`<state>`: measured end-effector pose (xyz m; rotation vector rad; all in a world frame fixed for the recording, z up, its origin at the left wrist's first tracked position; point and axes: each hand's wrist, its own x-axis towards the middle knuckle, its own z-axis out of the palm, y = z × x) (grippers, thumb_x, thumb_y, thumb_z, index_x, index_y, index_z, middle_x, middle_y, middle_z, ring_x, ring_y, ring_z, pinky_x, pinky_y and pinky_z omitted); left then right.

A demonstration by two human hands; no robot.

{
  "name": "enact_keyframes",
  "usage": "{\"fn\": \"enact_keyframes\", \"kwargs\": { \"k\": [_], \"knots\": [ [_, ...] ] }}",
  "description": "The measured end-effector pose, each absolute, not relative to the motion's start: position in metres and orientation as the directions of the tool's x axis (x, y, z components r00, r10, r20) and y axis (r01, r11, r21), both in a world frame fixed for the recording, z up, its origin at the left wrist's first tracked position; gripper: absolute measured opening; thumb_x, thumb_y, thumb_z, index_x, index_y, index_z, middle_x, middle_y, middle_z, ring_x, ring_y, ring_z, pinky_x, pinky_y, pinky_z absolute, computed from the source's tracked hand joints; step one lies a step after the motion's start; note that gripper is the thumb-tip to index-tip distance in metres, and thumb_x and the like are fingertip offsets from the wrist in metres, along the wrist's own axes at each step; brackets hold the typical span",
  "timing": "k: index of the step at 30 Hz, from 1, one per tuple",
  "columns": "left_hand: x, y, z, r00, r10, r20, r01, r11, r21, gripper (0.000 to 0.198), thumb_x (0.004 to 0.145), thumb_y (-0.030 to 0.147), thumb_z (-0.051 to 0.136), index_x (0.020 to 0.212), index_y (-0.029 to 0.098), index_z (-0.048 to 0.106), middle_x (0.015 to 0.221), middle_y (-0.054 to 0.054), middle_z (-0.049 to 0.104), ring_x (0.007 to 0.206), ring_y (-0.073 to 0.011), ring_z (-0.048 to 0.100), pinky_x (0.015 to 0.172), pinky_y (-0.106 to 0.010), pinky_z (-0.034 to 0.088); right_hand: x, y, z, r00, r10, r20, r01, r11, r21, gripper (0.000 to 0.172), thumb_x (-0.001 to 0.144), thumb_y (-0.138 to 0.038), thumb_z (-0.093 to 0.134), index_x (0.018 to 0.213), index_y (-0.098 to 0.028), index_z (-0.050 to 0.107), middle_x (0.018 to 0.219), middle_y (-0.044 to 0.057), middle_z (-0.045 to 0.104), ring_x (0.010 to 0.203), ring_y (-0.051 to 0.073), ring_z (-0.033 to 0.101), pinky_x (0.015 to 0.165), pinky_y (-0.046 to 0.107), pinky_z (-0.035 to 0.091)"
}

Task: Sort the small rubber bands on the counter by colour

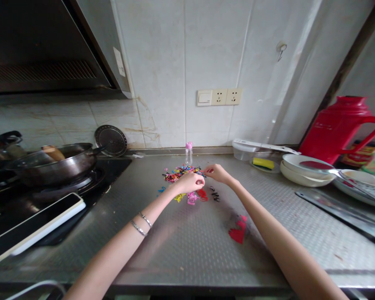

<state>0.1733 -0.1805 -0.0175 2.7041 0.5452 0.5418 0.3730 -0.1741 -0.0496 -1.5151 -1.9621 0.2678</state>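
A mixed pile of small colourful rubber bands (178, 171) lies toward the back of the metal counter. In front of it are sorted clusters: yellow bands (180, 197), pink bands (192, 198), red bands (202, 194), black bands (215, 195) and a few blue ones (161, 189). My left hand (190, 183) is over the front of the pile with its fingers curled closed. At the pile's right edge, my right hand (218, 172) has its fingers pinched together. Whatever either hand holds is too small to make out. A small clear bottle with a pink cap (189, 154) stands behind the pile.
On the left are a stove with a pan (56, 166) and a phone (37, 227). A red torn piece (238, 231) lies by my right forearm. To the right are bowls (306, 175), a yellow sponge (263, 163), a knife (340, 212) and a red thermos (334, 129).
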Motion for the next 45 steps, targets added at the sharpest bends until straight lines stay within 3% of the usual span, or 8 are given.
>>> {"fn": "enact_keyframes", "kwargs": {
  "k": [4,11,17,22,28,32,38,45],
  "knots": [
    [0.2,-0.189,-0.024,0.883,0.403,0.242,0.33,-0.898,0.29,0.015,0.069,0.017,0.051,0.071,0.017,0.066,0.062,-0.002,0.061,0.054,-0.011,0.05,0.053,-0.021,0.03,0.383,-0.175,-0.049,-0.084,0.933,0.349,0.819,0.264,-0.509,0.02,0.07,-0.026,0.055,0.077,-0.015,0.069,0.069,0.003,0.067,0.064,0.013,0.058,0.058,0.02,0.04],
    [0.215,-0.19,-0.037,0.88,0.426,0.21,0.351,-0.881,0.317,0.015,0.068,0.016,0.053,0.076,0.019,0.066,0.066,-0.002,0.063,0.058,-0.0115,0.053,0.053,-0.021,0.031,0.384,-0.178,-0.049,-0.085,0.937,0.339,0.807,0.264,-0.528,0.019,0.07,-0.025,0.054,0.074,-0.014,0.068,0.067,0.003,0.067,0.062,0.013,0.058,0.057,0.019,0.041],
    [0.204,-0.182,-0.032,0.851,0.432,0.298,0.267,-0.845,0.463,0.017,0.073,0.025,0.053,0.079,0.014,0.064,0.058,0.001,0.057,0.052,-0.0088,0.046,0.051,-0.02,0.031,0.381,-0.183,-0.043,-0.088,0.941,0.327,0.804,0.261,-0.534,0.017,0.068,-0.023,0.055,0.073,-0.014,0.069,0.066,0.003,0.066,0.063,0.013,0.058,0.057,0.019,0.041],
    [0.152,-0.141,-0.019,0.693,0.607,0.388,0.247,-0.706,0.664,0.03,0.078,0.036,0.046,0.078,0.011,0.062,0.06,-0.001,0.057,0.053,-0.0083,0.046,0.052,-0.019,0.034,0.371,-0.182,-0.043,-0.083,0.946,0.313,0.812,0.246,-0.529,0.018,0.069,-0.023,0.055,0.075,-0.013,0.069,0.067,0.003,0.066,0.062,0.013,0.057,0.057,0.019,0.041],
    [0.078,-0.093,-0.028,0.377,0.892,0.249,0.388,-0.396,0.832,0.028,0.075,0.035,0.049,0.075,0.01,0.062,0.044,0.003,0.046,0.042,-0.0062,0.039,0.042,-0.017,0.029,0.334,-0.183,-0.045,-0.212,0.925,0.314,0.821,0.343,-0.456,0.017,0.071,-0.022,0.053,0.075,-0.017,0.068,0.074,0.002,0.067,0.068,0.012,0.058,0.061,0.019,0.04],
    [0.06,-0.089,-0.046,0.273,0.946,0.175,0.413,-0.28,0.867,0.028,0.071,0.036,0.053,0.077,0.011,0.063,0.044,0.003,0.047,0.037,-0.0042,0.033,0.039,-0.018,0.023,0.299,-0.194,-0.041,-0.269,0.915,0.302,0.852,0.372,-0.369,0.017,0.073,-0.022,0.052,0.08,-0.02,0.067,0.083,0.002,0.067,0.076,0.014,0.059,0.064,0.018,0.039],
    [0.06,-0.083,-0.06,0.28,0.927,0.249,0.362,-0.342,0.867,0.029,0.065,0.038,0.059,0.07,0.01,0.061,0.046,0.002,0.049,0.043,-0.0067,0.041,0.043,-0.018,0.028,0.251,-0.216,-0.036,-0.318,0.899,0.301,0.886,0.395,-0.243,0.02,0.079,-0.025,0.047,0.087,-0.022,0.065,0.091,0.003,0.065,0.084,0.015,0.058,0.068,0.02,0.04],
    [0.061,-0.075,-0.066,0.318,0.894,0.316,0.325,-0.416,0.849,0.03,0.065,0.04,0.06,0.068,0.01,0.062,0.045,0.002,0.05,0.044,-0.008,0.043,0.046,-0.02,0.031,0.215,-0.221,-0.044,-0.337,0.892,0.301,0.895,0.403,-0.191,0.023,0.081,-0.023,0.043,0.09,-0.021,0.064,0.098,0.005,0.063,0.09,0.016,0.056,0.071,0.022,0.041]
  ]
}}
